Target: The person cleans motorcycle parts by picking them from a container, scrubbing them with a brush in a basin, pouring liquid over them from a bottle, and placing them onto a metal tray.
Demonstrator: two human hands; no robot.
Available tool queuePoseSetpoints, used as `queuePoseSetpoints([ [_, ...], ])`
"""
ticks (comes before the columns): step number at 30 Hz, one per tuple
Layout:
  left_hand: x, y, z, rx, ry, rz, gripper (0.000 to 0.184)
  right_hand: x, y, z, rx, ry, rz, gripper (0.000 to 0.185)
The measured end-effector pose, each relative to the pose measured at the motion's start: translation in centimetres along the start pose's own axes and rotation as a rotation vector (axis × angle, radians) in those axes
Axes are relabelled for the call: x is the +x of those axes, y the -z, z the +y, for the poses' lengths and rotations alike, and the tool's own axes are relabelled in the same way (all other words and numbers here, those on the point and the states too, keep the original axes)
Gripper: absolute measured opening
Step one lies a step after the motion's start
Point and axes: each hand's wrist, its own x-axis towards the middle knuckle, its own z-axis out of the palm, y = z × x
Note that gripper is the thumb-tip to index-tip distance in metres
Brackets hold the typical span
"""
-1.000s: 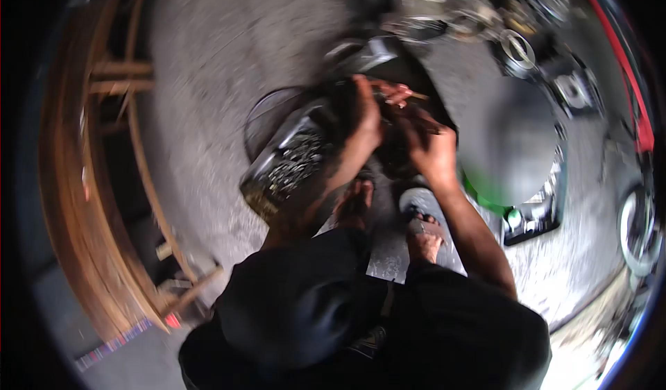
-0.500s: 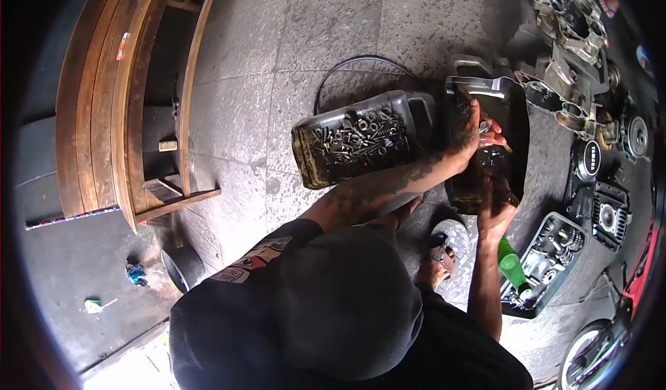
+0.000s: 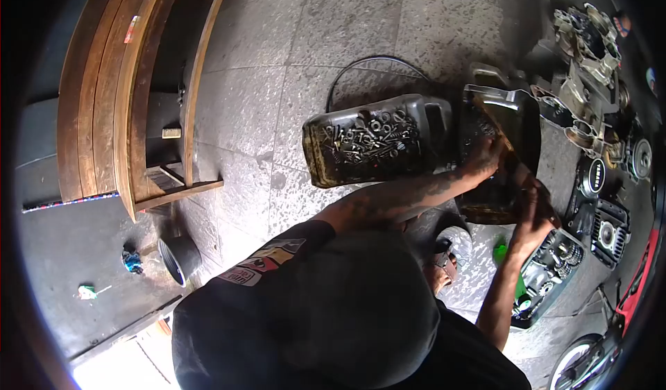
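Observation:
A cut-open black plastic jerrycan point(image 3: 534, 116) with dark liquid inside lies under both hands. My left hand point(image 3: 489, 157) is over its middle with curled fingers; what they hold is hidden. My right hand point(image 3: 535, 216) is closed around the lower end of a long, thin brown stick point(image 3: 501, 128), at the can's near right edge. The stick slants up and left across the can, passing close by my left fingers. Whether its hidden end carries bristles I cannot tell. Left of this can lies a second cut jerrycan point(image 3: 316, 154), full of bolts, nuts and washers point(image 3: 374, 137).
A tray of gears point(image 3: 555, 268) with a green bottle point(image 3: 520, 286) is by my right forearm. Engine casings point(image 3: 586, 43) and a cylinder head point(image 3: 609, 232) lie at right. A wooden bench point(image 3: 104, 98) stands left; a black hose point(image 3: 374, 58) curves behind the cans.
My left hand has gone from raised, spread fingers to curled ones lower over the can. My right hand has moved right, and the stick now shows at length. The view has shifted slightly.

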Motion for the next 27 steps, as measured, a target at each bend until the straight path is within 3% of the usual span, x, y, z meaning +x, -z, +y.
queuePoseSetpoints([
  [1, -0.2, -0.3, 0.6, 0.089, -0.001, 0.008, 0.019, 0.1, -0.3, -1.1, -0.005, -0.022, 0.011, 0.026],
  [3, -0.4, -0.1, 0.8, 0.090, -0.004, 0.024, 0.021, -0.2, -0.7, 0.5, -0.056, 0.101, -0.028, 0.024],
  [6, -0.3, 0.5, 0.1, 0.012, -0.011, 0.045, 0.023, -1.3, -0.9, 2.1, 0.039, 0.011, -0.088, 0.022],
  [17, -0.1, -0.4, -1.3, -0.293, 0.000, -0.089, 0.034, -2.8, -0.5, 2.2, -0.267, 0.032, -0.150, 0.024],
  [23, 0.8, -1.0, -2.1, -0.564, -0.175, -0.150, 0.031, -7.7, 0.3, -0.1, 0.008, 0.107, 0.136, 0.033],
  [27, 0.2, 0.9, 0.5, -0.419, -0.034, -0.127, 0.026, -14.0, 2.8, 3.3, 0.230, 0.168, 0.285, 0.022],
])
